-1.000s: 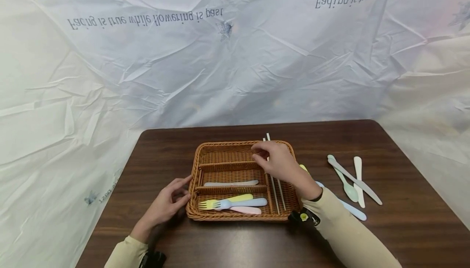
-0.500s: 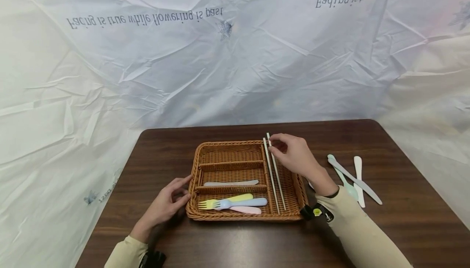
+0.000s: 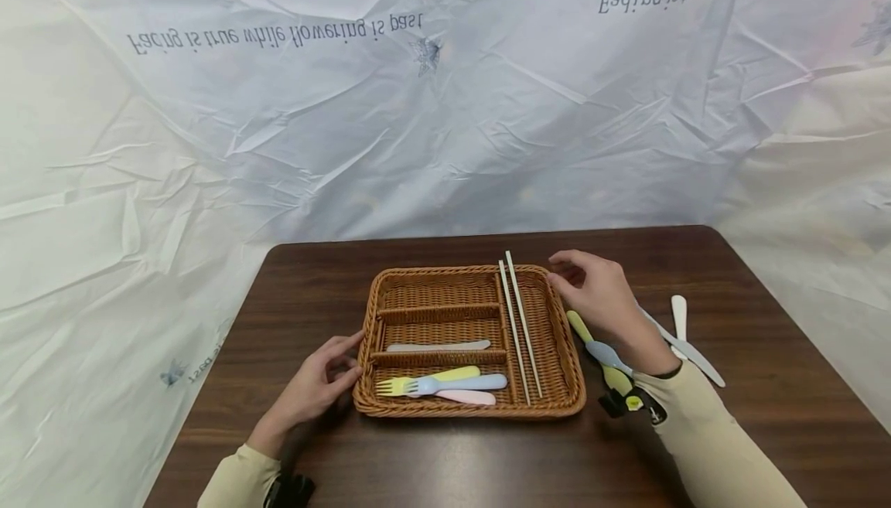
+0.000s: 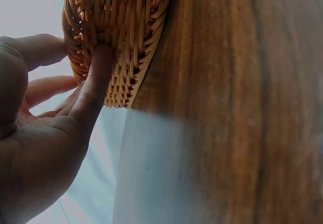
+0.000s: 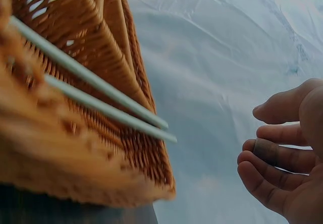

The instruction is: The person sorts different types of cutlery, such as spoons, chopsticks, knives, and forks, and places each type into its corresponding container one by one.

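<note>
A brown wicker basket (image 3: pixel 431 312) with several compartments stands on the table. My left hand (image 3: pixel 322 380) touches its left end, the thumb against the woven wall in the left wrist view. Two pale chopsticks (image 3: pixel 513 325) lie lengthwise in the right compartment, their far tips over the back rim. In the front compartment are a yellow fork (image 3: pixel 455 374), a blue fork (image 3: pixel 487 383) and a pink handle (image 3: pixel 468 397). A pale knife (image 3: pixel 438 347) lies in the middle one. My right hand (image 3: pixel 600 291) hovers beside the basket's back right corner, holding nothing, fingers loosely bent.
Right of the basket lie a yellow-green utensil (image 3: pixel 579 325) and a blue spoon (image 3: pixel 604 352), partly under my right wrist. Farther right are a grey knife (image 3: pixel 700 361) and a white handle (image 3: pixel 679 316). A white printed sheet (image 3: pixel 445 144) hangs behind the dark wooden table (image 3: pixel 313 276).
My right hand has moved right, away from the chopsticks and past the basket's right rim. The chopsticks stay in their compartment. My left hand has not moved.
</note>
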Demonstrator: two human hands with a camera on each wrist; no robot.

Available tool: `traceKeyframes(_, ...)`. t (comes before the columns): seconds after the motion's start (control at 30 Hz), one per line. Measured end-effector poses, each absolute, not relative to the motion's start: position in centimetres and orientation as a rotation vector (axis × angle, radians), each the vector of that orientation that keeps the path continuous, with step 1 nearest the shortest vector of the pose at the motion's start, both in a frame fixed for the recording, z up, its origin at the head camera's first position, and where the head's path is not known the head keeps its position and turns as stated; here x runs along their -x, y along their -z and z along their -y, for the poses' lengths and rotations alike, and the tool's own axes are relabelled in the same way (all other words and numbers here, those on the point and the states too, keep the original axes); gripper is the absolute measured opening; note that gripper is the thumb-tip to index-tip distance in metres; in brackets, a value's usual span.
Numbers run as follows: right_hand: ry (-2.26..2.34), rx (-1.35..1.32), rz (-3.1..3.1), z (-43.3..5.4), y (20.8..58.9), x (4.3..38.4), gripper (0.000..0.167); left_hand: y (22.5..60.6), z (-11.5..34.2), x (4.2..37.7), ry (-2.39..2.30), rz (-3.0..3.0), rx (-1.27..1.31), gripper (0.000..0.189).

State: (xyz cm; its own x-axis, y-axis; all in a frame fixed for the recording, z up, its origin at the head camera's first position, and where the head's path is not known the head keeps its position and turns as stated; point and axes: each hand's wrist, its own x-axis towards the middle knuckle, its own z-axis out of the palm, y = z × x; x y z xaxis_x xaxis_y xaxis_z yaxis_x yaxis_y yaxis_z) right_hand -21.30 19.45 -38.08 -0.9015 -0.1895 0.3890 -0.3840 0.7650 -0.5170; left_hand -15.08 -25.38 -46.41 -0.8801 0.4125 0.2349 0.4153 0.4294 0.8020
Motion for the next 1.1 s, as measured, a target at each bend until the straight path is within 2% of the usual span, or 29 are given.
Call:
traceKeyframes(0.8, -0.796, -0.253, 2.668, -25.3, 40.4, 20.2, 0.034, 46.6, 25.5, 15.1, 1.479, 2.682, 0.739, 0.056)
traceKeyframes(1.1, -0.710, -0.157, 2.726, -27.9, 41.0, 19.4, 0.044, 46.6, 25.5, 15.1, 1.502, 2.690, 0.740, 0.056)
